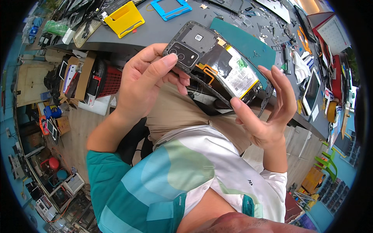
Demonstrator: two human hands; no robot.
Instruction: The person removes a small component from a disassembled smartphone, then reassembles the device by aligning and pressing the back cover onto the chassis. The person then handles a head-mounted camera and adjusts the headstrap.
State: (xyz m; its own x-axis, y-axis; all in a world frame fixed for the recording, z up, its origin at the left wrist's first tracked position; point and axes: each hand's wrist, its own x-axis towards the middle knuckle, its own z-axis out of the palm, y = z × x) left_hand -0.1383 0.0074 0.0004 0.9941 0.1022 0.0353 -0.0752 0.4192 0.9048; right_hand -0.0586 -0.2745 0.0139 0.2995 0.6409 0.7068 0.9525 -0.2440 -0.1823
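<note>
Head view: before the grey desk (155, 32), above the lap (167, 110), the left hand (143, 77) grips the phone (217, 58) by its camera end, the right hand (268, 126) its other end; opening looks well along, battery (241, 75) and orange flex cable (209, 70) exposed but not out

The left hand (138, 81) is pinching, thumb (162, 65) above curled fingers (182, 80); the right hand (269, 126) is curving, thumb and fingers standing apart. The left forearm (107, 130) is slanting inward.
</note>
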